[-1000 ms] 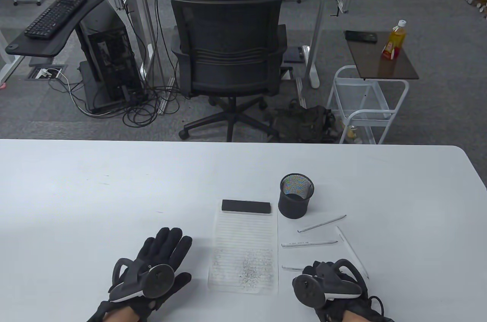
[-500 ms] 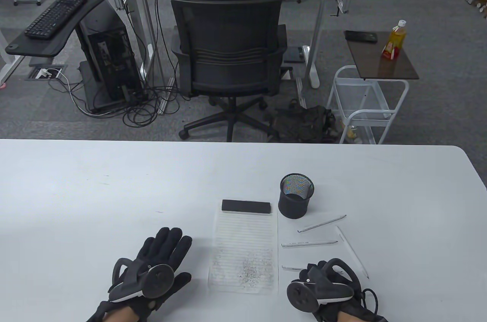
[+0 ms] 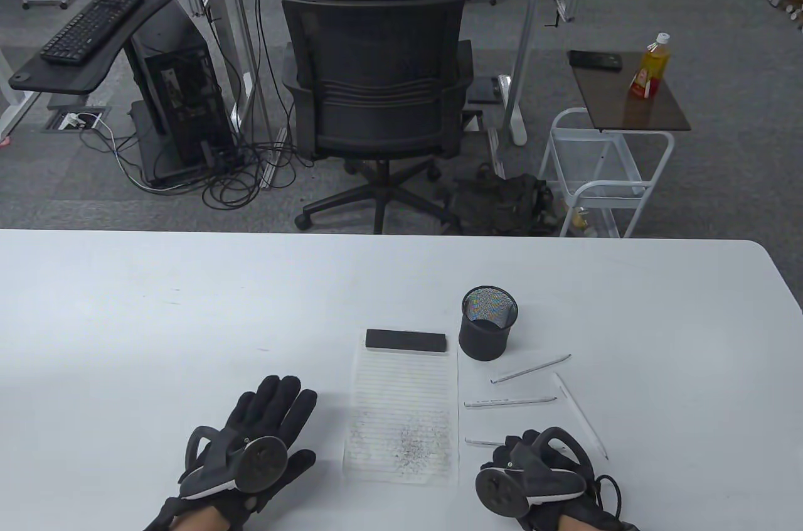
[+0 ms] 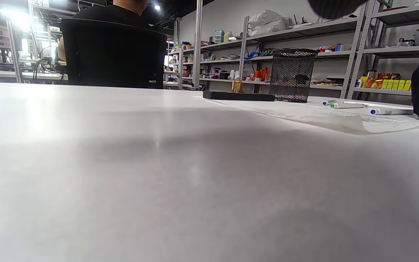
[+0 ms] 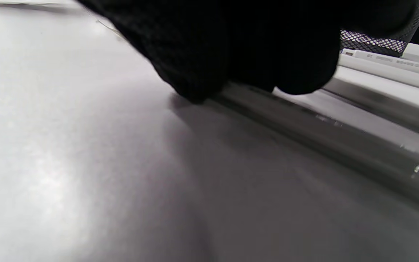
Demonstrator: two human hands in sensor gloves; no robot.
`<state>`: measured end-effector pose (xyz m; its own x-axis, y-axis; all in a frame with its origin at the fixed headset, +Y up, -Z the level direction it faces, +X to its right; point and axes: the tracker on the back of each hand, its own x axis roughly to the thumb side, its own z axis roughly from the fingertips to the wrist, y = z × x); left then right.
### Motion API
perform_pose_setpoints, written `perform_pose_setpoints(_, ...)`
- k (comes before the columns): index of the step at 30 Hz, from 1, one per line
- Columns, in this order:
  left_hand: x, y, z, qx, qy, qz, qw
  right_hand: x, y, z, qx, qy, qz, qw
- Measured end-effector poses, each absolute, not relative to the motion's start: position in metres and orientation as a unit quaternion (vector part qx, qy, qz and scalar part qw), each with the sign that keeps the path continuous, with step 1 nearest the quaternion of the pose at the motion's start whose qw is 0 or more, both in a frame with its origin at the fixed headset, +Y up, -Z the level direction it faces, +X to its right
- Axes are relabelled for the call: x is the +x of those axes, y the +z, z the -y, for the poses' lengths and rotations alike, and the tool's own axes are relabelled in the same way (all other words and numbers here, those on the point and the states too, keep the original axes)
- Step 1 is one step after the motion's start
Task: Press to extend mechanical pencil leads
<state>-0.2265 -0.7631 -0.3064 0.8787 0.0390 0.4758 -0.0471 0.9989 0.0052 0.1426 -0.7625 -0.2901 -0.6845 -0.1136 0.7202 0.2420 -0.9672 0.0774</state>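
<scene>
Several white mechanical pencils lie on the white table (image 3: 157,317) right of a lined paper sheet (image 3: 401,412): one (image 3: 530,369) near the cup, one (image 3: 509,402) below it, one (image 3: 580,415) slanting at the right. The nearest pencil (image 3: 480,442) runs under my right hand (image 3: 533,468). In the right wrist view my gloved fingertips (image 5: 202,80) press on this pencil (image 5: 340,142), which lies flat on the table. My left hand (image 3: 270,424) rests flat, fingers spread, left of the sheet and holds nothing.
A black mesh pen cup (image 3: 488,322) stands behind the pencils, and a flat black case (image 3: 406,341) lies on the sheet's top edge. Both show in the left wrist view, the cup (image 4: 291,74) and the case (image 4: 238,96). The sheet carries grey scribble marks.
My right hand has shifted a little left and lower over the nearest pencil. The pencils and my left hand have not moved.
</scene>
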Motion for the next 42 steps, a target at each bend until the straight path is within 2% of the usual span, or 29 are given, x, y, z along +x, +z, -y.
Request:
perform_pose_setpoints(2,-0.227,-0.306,0.763,0.01,0.023,0.245,0.969,0.143,-0.291,0.759,-0.389,-0.912,0.089,0.088)
perform_pose_setpoints(6,-0.227,-0.307,0.763,0.011,0.024,0.246,0.969,0.141,-0.29,0.734,-0.384,-0.922,0.033,0.025)
perform_pose_setpoints(12,-0.227,-0.306,0.762,0.012,0.024,0.246,0.969,0.124,-0.278,0.677,-0.381,-0.909,-0.142,-0.089)
perform_pose_setpoints(15,-0.227,-0.306,0.76,0.02,0.028,0.248,0.968,0.121,-0.273,0.671,-0.358,-0.901,-0.198,-0.145)
perform_pose_setpoints(18,-0.226,-0.304,0.759,0.029,0.031,0.251,0.967,0.125,-0.271,0.692,-0.316,-0.898,-0.246,-0.183)
perform_pose_setpoints(19,-0.226,-0.303,0.758,0.032,0.031,0.252,0.967,0.128,-0.272,0.702,-0.307,-0.899,-0.245,-0.193)
perform_pose_setpoints(21,-0.226,-0.303,0.757,0.038,0.034,0.254,0.966,0.132,-0.274,0.716,-0.282,-0.922,-0.166,-0.207)
perform_pose_setpoints(22,-0.226,-0.302,0.756,0.041,0.035,0.255,0.966,0.135,-0.274,0.72,-0.273,-0.928,-0.16,-0.198)
perform_pose_setpoints(29,-0.226,-0.3,0.752,0.057,0.041,0.258,0.964,0.144,-0.277,0.723,-0.244,-0.932,-0.163,-0.215)
perform_pose_setpoints(42,-0.229,-0.3,0.753,0.058,0.035,0.248,0.966,0.14,-0.279,0.73,-0.251,-0.934,-0.138,-0.215)
